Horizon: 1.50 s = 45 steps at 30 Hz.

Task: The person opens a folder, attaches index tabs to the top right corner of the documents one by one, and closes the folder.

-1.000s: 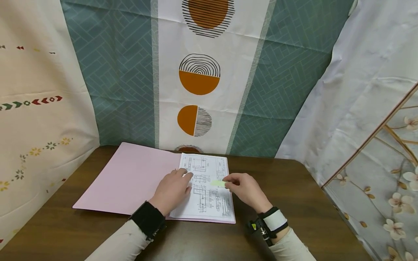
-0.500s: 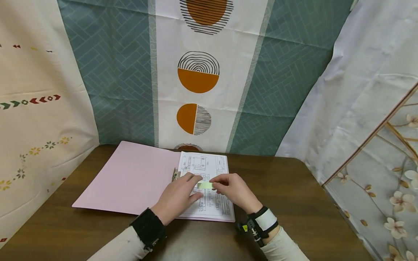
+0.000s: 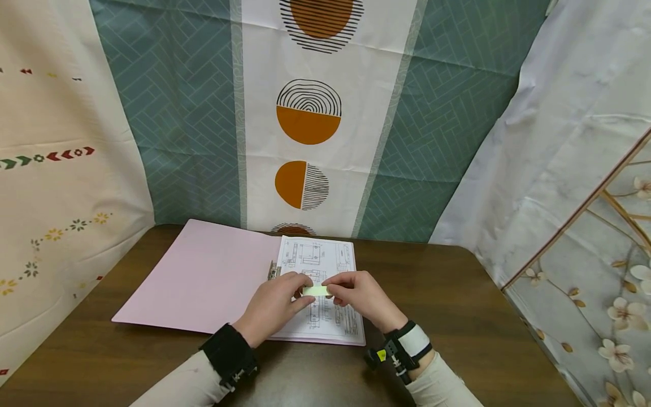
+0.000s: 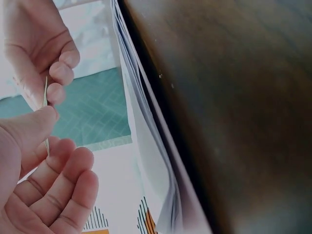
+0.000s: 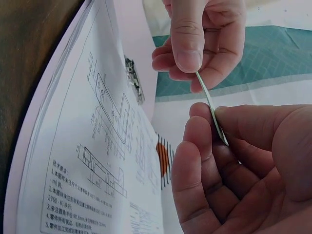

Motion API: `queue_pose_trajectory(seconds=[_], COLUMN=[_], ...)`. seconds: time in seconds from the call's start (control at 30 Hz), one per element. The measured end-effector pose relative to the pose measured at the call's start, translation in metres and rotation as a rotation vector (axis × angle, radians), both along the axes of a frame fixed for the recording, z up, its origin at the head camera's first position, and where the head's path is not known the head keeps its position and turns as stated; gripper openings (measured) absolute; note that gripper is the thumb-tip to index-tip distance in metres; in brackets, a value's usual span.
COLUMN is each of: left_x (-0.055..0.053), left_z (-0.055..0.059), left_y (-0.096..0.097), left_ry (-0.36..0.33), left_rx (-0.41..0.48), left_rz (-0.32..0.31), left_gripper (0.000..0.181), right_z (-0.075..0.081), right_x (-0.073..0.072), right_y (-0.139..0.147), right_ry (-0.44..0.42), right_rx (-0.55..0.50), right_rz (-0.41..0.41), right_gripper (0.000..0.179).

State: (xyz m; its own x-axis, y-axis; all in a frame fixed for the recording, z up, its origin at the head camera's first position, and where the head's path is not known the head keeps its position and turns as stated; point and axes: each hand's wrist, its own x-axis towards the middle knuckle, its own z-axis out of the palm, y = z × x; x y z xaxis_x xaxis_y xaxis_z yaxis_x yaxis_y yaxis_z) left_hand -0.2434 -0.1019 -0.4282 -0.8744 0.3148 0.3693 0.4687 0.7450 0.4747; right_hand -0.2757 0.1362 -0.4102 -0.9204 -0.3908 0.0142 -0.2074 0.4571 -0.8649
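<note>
A pale green sticky note (image 3: 316, 291) is stretched between both hands, over the sheets with technical drawings (image 3: 330, 322). My left hand (image 3: 277, 302) pinches its left end between thumb and fingers. At the other end, the thumb and index finger of my right hand (image 3: 358, 297) grip it. Both wrist views show the note (image 5: 208, 97) nearly edge-on, as a thin strip held off the page. The papers lie in an opened pink folder (image 3: 218, 277), whose metal clip (image 5: 132, 80) sits along the fold.
The folder rests on a dark brown wooden table (image 3: 422, 294). Patterned cloths hang behind and at both sides, with a teal and white curtain (image 3: 203, 141) at the back. Black camera straps (image 3: 231, 353) wrap both wrists.
The right hand has carried the note leftward from the page's right side. My left hand has come off the page near the clip, uncovering it, and now grips the note's left end.
</note>
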Motion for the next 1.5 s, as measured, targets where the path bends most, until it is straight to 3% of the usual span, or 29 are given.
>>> queue_pose_trajectory(seconds=[0.27, 0.47, 0.87, 1.2, 1.5], left_x=[-0.001, -0.001, -0.002, 0.000, 0.002], left_z=[0.002, 0.001, 0.002, 0.002, 0.002], left_y=[0.000, 0.000, 0.001, 0.002, 0.002], left_ry=[-0.015, -0.008, 0.012, 0.001, -0.012], left_rx=[-0.012, -0.032, -0.043, -0.045, -0.046], left_rz=[0.007, -0.003, -0.004, -0.009, 0.006], left_gripper=[0.023, 0.022, 0.019, 0.019, 0.021], right_z=[0.005, 0.008, 0.009, 0.008, 0.011], right_x=[0.003, 0.005, 0.006, 0.010, 0.011], right_y=[0.000, 0.000, 0.000, -0.006, -0.006], right_ry=[0.138, 0.151, 0.175, 0.341, 0.289], right_rx=[0.172, 0.202, 0.226, 0.276, 0.185], right_rz=[0.036, 0.032, 0.033, -0.044, -0.005], right_gripper=[0.020, 0.021, 0.018, 0.011, 0.015])
